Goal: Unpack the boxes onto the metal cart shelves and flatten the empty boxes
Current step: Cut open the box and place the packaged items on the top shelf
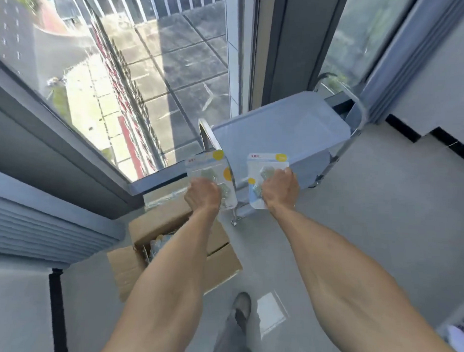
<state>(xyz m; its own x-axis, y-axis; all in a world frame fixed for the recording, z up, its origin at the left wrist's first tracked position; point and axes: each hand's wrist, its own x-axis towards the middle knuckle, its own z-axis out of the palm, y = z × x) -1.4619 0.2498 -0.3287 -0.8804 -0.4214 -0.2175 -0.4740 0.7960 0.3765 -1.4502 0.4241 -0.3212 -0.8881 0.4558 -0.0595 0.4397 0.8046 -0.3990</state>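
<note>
Now left hand (202,193) gripping packet (212,175), right hand (279,189) another, near cart (280,130)

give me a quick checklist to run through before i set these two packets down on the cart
1. Left hand grips its packet: ok, fingers curled round it.
2. Right hand grips the other packet: ok.
3. Landing spot on the cart's top shelf: ok, the surface shows bare.
4. Packets are over the shelf: not ok, both are at the near edge, by the cart's rail.
5. Open cardboard box has more to unpack: ok, packets show inside.
6. Lower shelves have room: cannot tell, hidden under the top shelf.
</note>
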